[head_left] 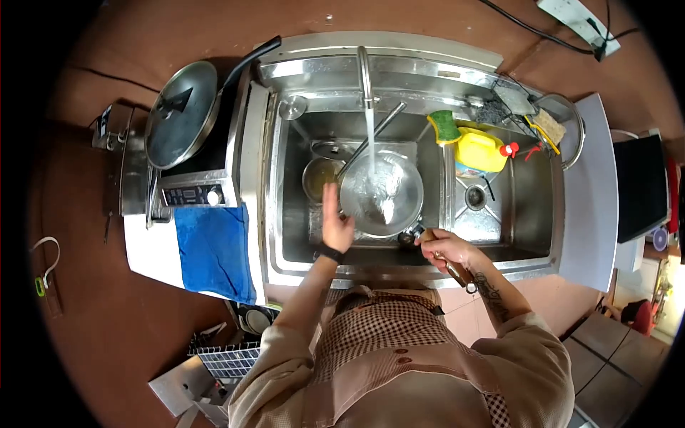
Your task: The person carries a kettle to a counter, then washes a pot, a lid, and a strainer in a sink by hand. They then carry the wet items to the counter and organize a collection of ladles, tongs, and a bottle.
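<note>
A steel frying pan (382, 192) sits in the left sink basin (289, 214) under a running stream from the tap (365, 71). My right hand (442, 248) grips the pan's wooden handle (457, 271) at the sink's front edge. Fingers spread, my left hand (335, 217) rests against the pan's left rim and holds nothing. A small steel bowl (320, 177) lies behind it with a long utensil (371, 139) leaning across.
A yellow detergent bottle (479, 150) and a green sponge (444, 125) stand on the sink divider. The right basin (528, 200) has a drain. At left, a lidded pan (182, 114) sits on an induction cooker (193, 194), above a blue cloth (214, 250).
</note>
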The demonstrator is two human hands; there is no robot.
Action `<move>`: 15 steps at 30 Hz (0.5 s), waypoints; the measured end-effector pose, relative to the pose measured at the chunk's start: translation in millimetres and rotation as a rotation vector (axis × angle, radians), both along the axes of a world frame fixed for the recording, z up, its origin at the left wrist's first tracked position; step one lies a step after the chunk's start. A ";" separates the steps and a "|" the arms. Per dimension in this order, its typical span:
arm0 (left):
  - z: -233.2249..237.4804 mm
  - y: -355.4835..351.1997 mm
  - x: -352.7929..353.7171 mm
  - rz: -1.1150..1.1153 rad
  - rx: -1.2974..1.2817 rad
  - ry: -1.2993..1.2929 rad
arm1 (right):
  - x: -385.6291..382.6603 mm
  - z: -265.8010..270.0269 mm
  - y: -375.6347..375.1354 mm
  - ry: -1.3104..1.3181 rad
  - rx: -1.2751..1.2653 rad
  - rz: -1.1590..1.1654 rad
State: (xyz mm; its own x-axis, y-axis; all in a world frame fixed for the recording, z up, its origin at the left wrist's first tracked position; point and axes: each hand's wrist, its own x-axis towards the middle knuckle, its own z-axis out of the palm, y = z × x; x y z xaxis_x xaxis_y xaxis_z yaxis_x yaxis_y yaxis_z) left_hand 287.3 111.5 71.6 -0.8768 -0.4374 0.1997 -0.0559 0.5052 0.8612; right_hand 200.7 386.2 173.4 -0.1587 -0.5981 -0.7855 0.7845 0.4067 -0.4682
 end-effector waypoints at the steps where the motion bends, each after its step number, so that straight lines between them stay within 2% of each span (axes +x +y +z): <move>1: -10.4 -0.6 9.1 0.033 0.372 -0.046 | 3.9 2.8 -1.9 -0.005 -0.010 -0.004; 2: -11.5 -1.5 14.0 0.078 0.744 -0.097 | 7.2 2.7 -7.3 -0.012 -0.020 -0.001; 3: -45.0 -10.3 12.7 0.148 0.603 -0.140 | 11.8 -0.2 -16.2 0.066 -0.008 -0.017; 4: -69.3 -24.2 9.7 0.043 0.742 -0.247 | 10.6 4.7 -24.4 0.105 0.004 0.005; 6: -52.5 -23.3 -14.9 0.147 0.835 -0.577 | 6.2 -7.8 -34.5 0.280 0.017 0.101; 7: -58.9 -23.3 -22.6 0.101 0.791 -0.562 | 7.4 -6.2 -33.7 0.397 0.124 0.191; 8: -60.0 -22.5 -34.0 0.086 0.729 -0.708 | 7.9 5.9 -34.5 0.515 0.233 0.280; 10: -92.1 -18.3 -53.7 0.112 0.876 -0.568 | 8.6 8.7 -30.8 0.858 0.385 0.389; 12: -95.7 -14.3 -79.9 0.180 1.339 -0.379 | 25.0 -4.2 -7.3 1.296 0.462 0.427; 14: -69.4 -15.2 -95.4 -0.022 0.650 -0.418 | 27.4 -7.2 9.0 1.429 0.533 0.460; 15: -27.2 -9.2 -106.0 0.082 1.135 -0.442 | 29.0 -6.1 15.5 1.497 0.577 0.487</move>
State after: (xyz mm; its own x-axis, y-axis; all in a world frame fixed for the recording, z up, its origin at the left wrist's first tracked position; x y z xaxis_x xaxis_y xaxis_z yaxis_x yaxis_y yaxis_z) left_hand 181.3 102.4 44.4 -0.7340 -0.2269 -0.6402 -0.4520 -0.5403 0.7098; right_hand 229.7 401.6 167.3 -0.8189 -0.5199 -0.2432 -0.4266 0.8347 -0.3481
